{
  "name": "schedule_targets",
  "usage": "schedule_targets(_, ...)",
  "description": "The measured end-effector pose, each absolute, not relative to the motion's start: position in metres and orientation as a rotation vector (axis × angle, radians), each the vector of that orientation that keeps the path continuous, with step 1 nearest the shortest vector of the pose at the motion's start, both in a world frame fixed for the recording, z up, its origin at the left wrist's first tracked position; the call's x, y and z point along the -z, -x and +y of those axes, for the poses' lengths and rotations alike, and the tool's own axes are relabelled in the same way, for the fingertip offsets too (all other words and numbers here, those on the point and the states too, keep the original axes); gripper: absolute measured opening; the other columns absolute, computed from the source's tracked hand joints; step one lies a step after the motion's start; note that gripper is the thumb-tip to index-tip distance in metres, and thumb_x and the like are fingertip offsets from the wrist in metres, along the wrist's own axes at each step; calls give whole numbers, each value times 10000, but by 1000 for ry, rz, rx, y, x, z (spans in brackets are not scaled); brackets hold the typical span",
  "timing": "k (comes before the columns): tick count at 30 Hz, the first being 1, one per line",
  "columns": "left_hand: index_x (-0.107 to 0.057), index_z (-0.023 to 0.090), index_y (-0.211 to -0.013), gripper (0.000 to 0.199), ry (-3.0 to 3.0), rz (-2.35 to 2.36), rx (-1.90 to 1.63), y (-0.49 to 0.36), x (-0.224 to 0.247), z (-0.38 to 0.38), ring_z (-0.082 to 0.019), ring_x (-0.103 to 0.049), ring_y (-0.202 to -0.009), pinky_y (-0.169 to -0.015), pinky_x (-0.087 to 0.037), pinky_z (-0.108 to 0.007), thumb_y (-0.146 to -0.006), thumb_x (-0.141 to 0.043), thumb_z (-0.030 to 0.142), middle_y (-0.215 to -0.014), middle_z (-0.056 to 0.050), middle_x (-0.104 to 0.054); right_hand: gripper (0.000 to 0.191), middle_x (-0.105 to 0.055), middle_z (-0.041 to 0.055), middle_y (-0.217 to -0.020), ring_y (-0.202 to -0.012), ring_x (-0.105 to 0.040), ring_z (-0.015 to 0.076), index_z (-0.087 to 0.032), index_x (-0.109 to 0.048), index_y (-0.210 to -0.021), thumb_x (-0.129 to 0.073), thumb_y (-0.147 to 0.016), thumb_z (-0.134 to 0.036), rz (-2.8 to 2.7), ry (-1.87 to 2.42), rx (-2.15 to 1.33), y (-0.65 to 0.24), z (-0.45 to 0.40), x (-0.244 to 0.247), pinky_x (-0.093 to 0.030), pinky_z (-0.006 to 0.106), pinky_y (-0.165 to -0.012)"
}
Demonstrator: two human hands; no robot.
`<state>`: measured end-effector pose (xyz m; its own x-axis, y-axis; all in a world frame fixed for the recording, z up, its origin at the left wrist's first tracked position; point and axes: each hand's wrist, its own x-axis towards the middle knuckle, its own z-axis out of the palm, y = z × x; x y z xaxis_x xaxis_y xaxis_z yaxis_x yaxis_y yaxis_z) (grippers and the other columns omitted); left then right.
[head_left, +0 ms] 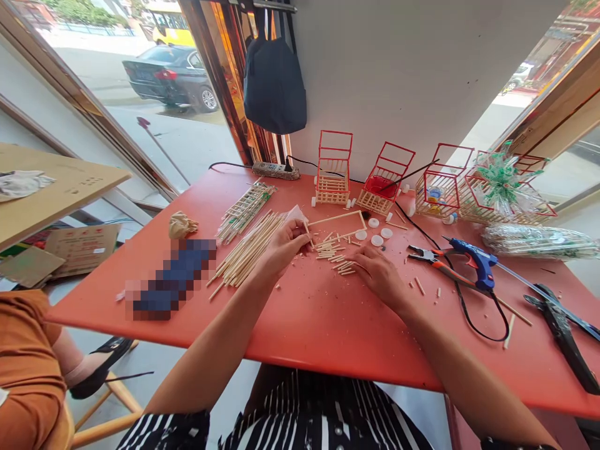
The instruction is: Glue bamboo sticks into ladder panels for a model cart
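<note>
Both hands are over the middle of the red worktop (pixel 300 312). Left hand (pixel 281 247) has its fingers curled, tips pinching a short wooden stick (pixel 308 232) just beside the corner of a flat rectangular stick frame (pixel 338 219). Right hand (pixel 379 272) lies palm down, fingers loosely spread, tips touching the scatter of cut stick pieces (pixel 334 255) lying between the two hands; whether it grips any piece cannot be told.

Left of the left hand: a pile of long bamboo sticks (pixel 248 247) fanned across the worktop, and behind it a ladder-like stick panel (pixel 244 209). A crumpled paper ball (pixel 181 225) sits further left, near a blurred-out dark object.

Just behind the stick pieces: several white bottle caps (pixel 377 232). Right of the right hand: orange-handled pliers (pixel 434 257), then a blue hot glue gun (pixel 473 259) with its black cord looping toward the worktop's front edge. Black tool (pixel 562 331) at the far right edge.

Back row along the wall: four small stick baskets with red wire frames (pixel 334 169), the rightmost one wrapped in clear cellophane with a green ribbon (pixel 501 181). A power strip (pixel 275 170) sits at the back left, and a dark bag (pixel 274 81) hangs above it.

Another person in an orange sleeve (pixel 23 369) sits at lower left, well apart from the work.
</note>
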<state>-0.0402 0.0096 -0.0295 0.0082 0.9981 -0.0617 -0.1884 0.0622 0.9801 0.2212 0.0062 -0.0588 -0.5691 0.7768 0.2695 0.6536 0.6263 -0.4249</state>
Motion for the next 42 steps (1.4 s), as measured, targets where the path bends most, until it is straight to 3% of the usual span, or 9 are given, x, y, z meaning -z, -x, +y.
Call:
schedule_targets(9,-578,219,-872,259,-1060,1112,-1190,46,29,8,-114,-601,-559,-559,-493,-250,-666,-727,265,-694,24,-641,201,-732,129,-1071,-1001,-624,249,-169,-728,-1037,-533,-1039,-119,-2726,1292,-9,-206,19,47,-439,336,-879)
schedule_targets(15,-603,213,-851,222,-1052,1113,-1128,44,31,8,-112,-604,-540,-523,-477,-243,-661,-716,234,-710,-4,-685,220,-755,129,-1075,-979,-658,249,-171,-708,-981,-534,-999,-38,-2909,1388,47,-196,22,20,-420,339,-842)
schedule_targets(21,-616,189,-859,224,-1017,1109,-1112,39,36,8,-115,-607,-530,-493,-462,-235,-650,-693,176,-679,-9,-691,255,-761,174,-1022,-1009,-687,307,-119,-710,-1002,-550,-902,53,-3030,1458,51,-180,20,7,-429,366,-828)
schedule_targets(25,-606,189,-851,220,-1024,1103,-1099,38,37,9,-113,-612,-534,-499,-472,-237,-646,-682,162,-685,-7,-690,219,-754,179,-991,-941,-687,292,-134,-697,-965,-521,-948,-4,-2967,1446,-30,-189,19,11,-438,366,-796)
schedule_targets(29,-614,185,-862,230,-1022,1085,-1098,37,39,8,-111,-625,-551,-520,-494,-239,-649,-700,173,-714,-14,-698,127,-733,109,-891,-797,-652,231,-185,-664,-891,-564,-942,-126,-2752,1427,-378,-217,13,15,-437,337,-715)
schedule_targets(33,-627,173,-885,248,-994,1038,-1107,29,43,4,-117,-639,-555,-530,-519,-246,-660,-728,195,-727,-20,-710,142,-752,55,-857,-713,-630,183,-211,-694,-982,-601,-930,-305,-2246,1403,-707,-233,6,15,-464,318,-690)
schedule_targets(36,-619,163,-888,254,-986,1028,-1065,19,43,-2,-123,-660,-575,-551,-544,-249,-677,-756,202,-731,-26,-715,185,-766,48,-844,-686,-612,173,-221,-712,-952,-619,-903,-373,-2060,1395,-759,-227,4,15,-471,320,-678)
schedule_targets(42,-597,140,-906,230,-1022,991,-993,3,43,-10,-120,-667,-565,-557,-567,-252,-719,-729,156,-728,-16,-714,127,-737,42,-807,-685,-583,162,-206,-693,-822,-630,-876,-302,-2050,1373,-608,-209,3,20,-438,307,-673)
